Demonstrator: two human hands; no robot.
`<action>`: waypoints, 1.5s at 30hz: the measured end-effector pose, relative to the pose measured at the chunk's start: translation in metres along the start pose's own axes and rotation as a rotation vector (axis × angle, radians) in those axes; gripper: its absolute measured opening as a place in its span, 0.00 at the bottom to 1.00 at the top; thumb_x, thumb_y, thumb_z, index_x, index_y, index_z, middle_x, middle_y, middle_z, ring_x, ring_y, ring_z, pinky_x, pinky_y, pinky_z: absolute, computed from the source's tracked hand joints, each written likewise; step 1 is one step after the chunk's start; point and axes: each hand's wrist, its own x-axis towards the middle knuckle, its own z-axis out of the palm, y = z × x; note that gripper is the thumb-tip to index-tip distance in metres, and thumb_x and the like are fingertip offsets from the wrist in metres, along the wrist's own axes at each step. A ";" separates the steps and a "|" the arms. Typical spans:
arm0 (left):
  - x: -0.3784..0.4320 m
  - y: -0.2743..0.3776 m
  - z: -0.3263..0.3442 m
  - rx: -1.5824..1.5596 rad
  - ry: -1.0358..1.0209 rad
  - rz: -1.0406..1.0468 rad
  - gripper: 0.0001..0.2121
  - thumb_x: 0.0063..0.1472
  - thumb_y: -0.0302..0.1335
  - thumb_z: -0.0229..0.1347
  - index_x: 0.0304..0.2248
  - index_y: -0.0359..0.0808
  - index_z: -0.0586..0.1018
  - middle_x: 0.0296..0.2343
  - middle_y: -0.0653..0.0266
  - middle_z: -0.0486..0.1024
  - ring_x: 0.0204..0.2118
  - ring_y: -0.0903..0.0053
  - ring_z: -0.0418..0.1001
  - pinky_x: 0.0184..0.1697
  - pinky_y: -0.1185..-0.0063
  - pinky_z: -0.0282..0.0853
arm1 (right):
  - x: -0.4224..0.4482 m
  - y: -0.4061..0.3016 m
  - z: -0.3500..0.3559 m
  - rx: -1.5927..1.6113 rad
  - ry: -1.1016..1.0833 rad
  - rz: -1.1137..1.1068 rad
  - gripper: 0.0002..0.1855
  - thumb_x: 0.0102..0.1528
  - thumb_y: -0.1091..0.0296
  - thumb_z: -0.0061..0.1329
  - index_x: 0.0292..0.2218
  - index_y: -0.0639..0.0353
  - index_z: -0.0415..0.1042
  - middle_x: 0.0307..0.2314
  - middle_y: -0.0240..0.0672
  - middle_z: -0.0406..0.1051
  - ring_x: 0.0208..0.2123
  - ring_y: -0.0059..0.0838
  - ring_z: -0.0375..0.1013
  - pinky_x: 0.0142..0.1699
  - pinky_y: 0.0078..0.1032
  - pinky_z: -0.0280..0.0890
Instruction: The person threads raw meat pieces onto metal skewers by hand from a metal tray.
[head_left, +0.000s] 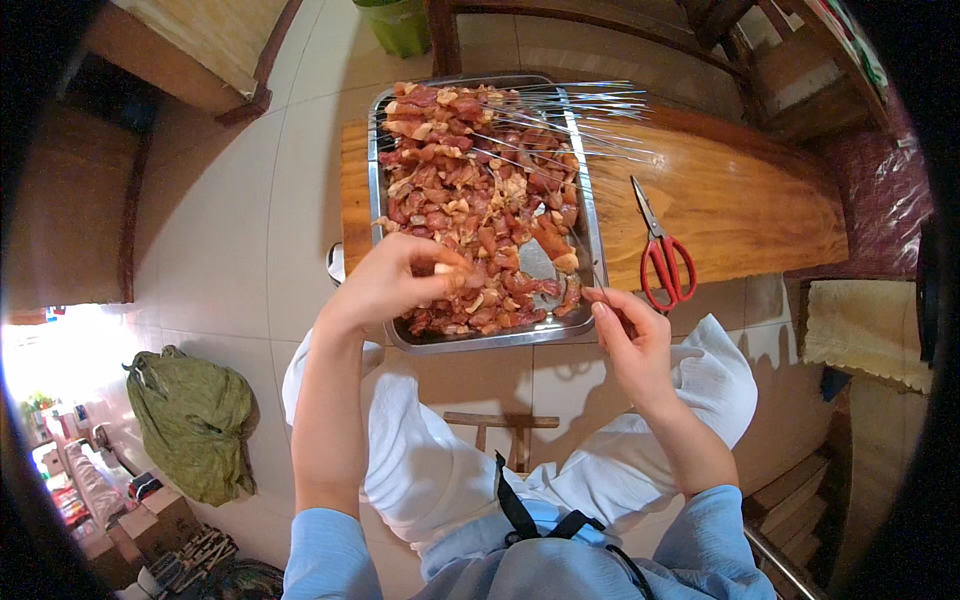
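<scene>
A rectangular metal tray (590, 217) in front of me holds a heap of raw meat pieces (450, 202). My left hand (401, 281) reaches over its near left part, thumb and fingertips pinched on a small piece of meat (476, 276). At the near right corner, my right hand (634, 326) grips a thin metal skewer (598, 271) between thumb and fingers. The skewer points up and away over the tray; whether meat is on it I cannot tell. Loaded skewers (442, 112) lie across the tray's far end, their bare metal ends (600, 112) jutting out to the right.
Under the tray is a wooden bench (720, 202). Scissors with red handles (660, 255) lie on it, right of the tray, handles over the near edge. A green bin (397, 26) stands beyond, and a green sack (193, 424) sits on the tiled floor at left.
</scene>
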 end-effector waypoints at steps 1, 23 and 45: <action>0.000 0.003 0.000 -0.177 0.007 -0.011 0.10 0.54 0.26 0.54 0.34 0.31 0.79 0.26 0.62 0.78 0.29 0.79 0.73 0.33 0.82 0.68 | -0.001 -0.001 0.000 0.000 -0.007 0.003 0.11 0.56 0.73 0.46 0.40 0.66 0.72 0.20 0.25 0.69 0.21 0.10 0.60 0.25 0.12 0.56; 0.014 0.012 0.016 -0.636 0.278 -0.113 0.17 0.57 0.22 0.53 0.46 0.27 0.67 0.35 0.55 0.75 0.39 0.73 0.75 0.40 0.81 0.73 | 0.000 0.001 -0.009 -0.475 -0.002 -0.169 0.09 0.50 0.78 0.47 0.36 0.66 0.73 0.27 0.47 0.73 0.28 0.43 0.74 0.33 0.27 0.68; 0.027 0.002 0.053 -1.211 0.389 0.240 0.15 0.57 0.26 0.54 0.44 0.31 0.69 0.35 0.61 0.73 0.42 0.70 0.73 0.46 0.76 0.72 | -0.012 -0.002 0.011 -0.045 -0.113 0.054 0.10 0.54 0.75 0.46 0.38 0.69 0.72 0.24 0.33 0.73 0.24 0.14 0.65 0.29 0.15 0.61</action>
